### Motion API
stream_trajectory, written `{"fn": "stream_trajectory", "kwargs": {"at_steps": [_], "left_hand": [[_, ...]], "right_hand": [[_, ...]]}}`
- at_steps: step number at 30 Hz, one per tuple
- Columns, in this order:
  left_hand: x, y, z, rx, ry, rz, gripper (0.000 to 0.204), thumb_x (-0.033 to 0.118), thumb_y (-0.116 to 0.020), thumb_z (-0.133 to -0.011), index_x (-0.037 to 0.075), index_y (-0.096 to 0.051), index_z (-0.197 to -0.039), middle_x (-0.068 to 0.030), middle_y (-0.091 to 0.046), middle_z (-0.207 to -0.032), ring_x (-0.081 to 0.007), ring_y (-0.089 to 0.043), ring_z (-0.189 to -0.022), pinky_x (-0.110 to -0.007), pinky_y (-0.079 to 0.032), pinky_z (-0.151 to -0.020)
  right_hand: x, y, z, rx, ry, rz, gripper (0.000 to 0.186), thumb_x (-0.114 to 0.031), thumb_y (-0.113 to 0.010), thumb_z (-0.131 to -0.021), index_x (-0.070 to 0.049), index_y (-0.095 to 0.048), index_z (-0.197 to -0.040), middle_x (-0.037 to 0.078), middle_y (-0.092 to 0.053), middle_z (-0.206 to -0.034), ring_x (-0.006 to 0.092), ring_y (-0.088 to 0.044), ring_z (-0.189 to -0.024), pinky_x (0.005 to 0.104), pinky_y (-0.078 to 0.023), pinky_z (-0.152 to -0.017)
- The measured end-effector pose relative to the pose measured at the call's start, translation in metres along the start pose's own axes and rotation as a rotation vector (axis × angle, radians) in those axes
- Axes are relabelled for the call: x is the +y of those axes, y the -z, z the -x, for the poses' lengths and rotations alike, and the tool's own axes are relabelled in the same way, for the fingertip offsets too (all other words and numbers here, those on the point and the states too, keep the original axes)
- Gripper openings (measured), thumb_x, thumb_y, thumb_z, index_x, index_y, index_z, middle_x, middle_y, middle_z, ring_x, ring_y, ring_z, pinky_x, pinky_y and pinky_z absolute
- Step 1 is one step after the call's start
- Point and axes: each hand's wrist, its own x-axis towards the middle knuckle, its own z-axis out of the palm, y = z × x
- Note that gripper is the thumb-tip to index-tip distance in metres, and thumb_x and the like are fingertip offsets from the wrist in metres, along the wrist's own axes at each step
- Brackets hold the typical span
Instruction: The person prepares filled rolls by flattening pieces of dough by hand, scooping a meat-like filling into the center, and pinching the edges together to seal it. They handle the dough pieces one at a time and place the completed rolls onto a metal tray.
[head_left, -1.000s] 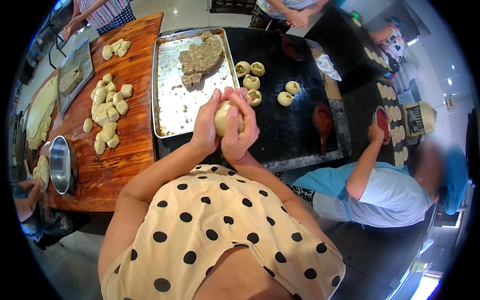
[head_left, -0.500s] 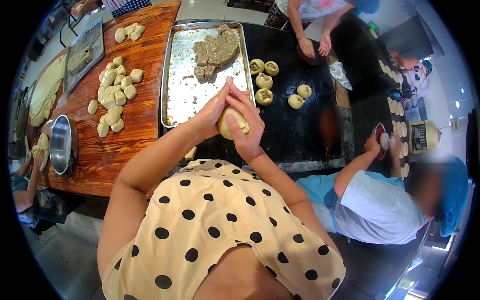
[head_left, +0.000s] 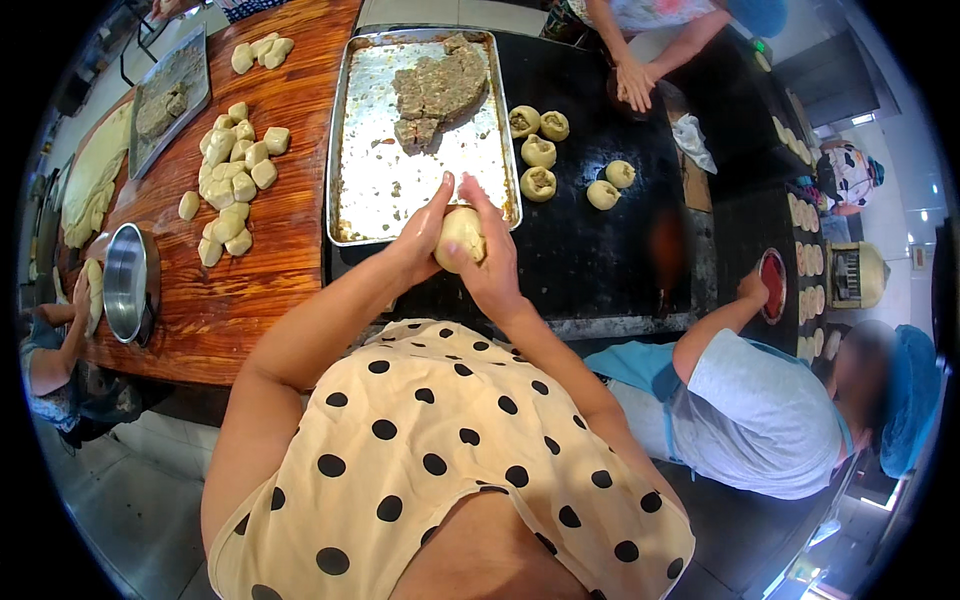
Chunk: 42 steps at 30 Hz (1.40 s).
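A round ball of pale dough (head_left: 461, 238) sits between my two hands, just in front of the near edge of a metal tray (head_left: 345, 215). My left hand (head_left: 420, 238) cups the ball's left side, fingers pointing forward. Against its right side presses my right hand (head_left: 493, 255), the thumb lying across the front. On the tray lies a slab of grey-brown filling (head_left: 440, 90), crumbled at its near end. Several stuffed dough balls with open tops (head_left: 538, 152) stand right of the tray on the black table. Two more balls (head_left: 602, 195) are farther right.
Pieces of cut dough (head_left: 230, 175) lie on the wooden table (head_left: 285, 310) to the left, near a steel bowl (head_left: 125, 285). Across the black table, another person's hands (head_left: 633, 82) press together. At right, a co-worker in grey (head_left: 760, 410) holds a red-filled bowl (head_left: 772, 285) beside rows of flat rounds.
My fingertips have come apart above the dough ball, and the ball shows more openly between my palms. The far person's hands have come together. The view has shifted slightly.
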Motion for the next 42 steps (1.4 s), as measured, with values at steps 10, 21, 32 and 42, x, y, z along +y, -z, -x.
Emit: {"fn": "stream_trajectory", "kwargs": {"at_steps": [10, 21, 32, 42], "left_hand": [[-0.016, -0.025, -0.008, -0.262, -0.078, 0.439, 0.07, 0.057, -0.03, -0.102, -0.003, -0.048, -0.133, -0.0208, -0.056, -0.129, -0.0347, -0.057, -0.119, -0.044, -0.049, -0.102], [-0.039, -0.048, -0.02, -0.273, -0.05, 0.372, 0.042, 0.031, -0.036, -0.106, -0.002, -0.052, -0.126, -0.0195, -0.061, -0.119, -0.0304, -0.061, -0.112, -0.039, -0.051, -0.1], [-0.023, -0.085, -0.057, -0.431, 0.205, 0.174, 0.064, 0.051, -0.027, -0.105, -0.004, -0.046, -0.135, -0.0231, -0.057, -0.128, -0.0366, -0.057, -0.12, -0.047, -0.049, -0.103], [-0.055, -0.092, -0.069, -0.116, -0.007, 0.223, 0.035, 0.031, -0.044, -0.104, 0.006, -0.053, -0.126, -0.01, -0.062, -0.119, -0.0209, -0.063, -0.11, -0.038, -0.053, -0.096]], "right_hand": [[0.021, 0.014, 0.016, 0.071, -0.015, 0.16, 0.042, -0.015, -0.079, -0.079, -0.003, -0.065, -0.117, 0.015, -0.061, -0.128, 0.0291, -0.058, -0.121, 0.0362, -0.046, -0.098], [0.026, 0.025, 0.024, 0.156, -0.096, 0.053, 0.037, -0.015, -0.079, -0.078, -0.001, -0.069, -0.111, 0.017, -0.06, -0.132, 0.0309, -0.055, -0.124, 0.041, -0.039, -0.108], [0.017, 0.075, 0.012, 0.279, -0.069, 0.044, 0.013, -0.005, -0.074, -0.083, -0.003, -0.072, -0.096, 0.01, -0.067, -0.11, 0.0227, -0.061, -0.106, 0.0379, -0.044, -0.102], [0.032, 0.098, -0.004, 0.359, -0.066, 0.243, 0.018, -0.01, -0.074, -0.082, -0.002, -0.071, -0.098, 0.011, -0.067, -0.113, 0.0276, -0.061, -0.111, 0.0401, -0.045, -0.101]]}}
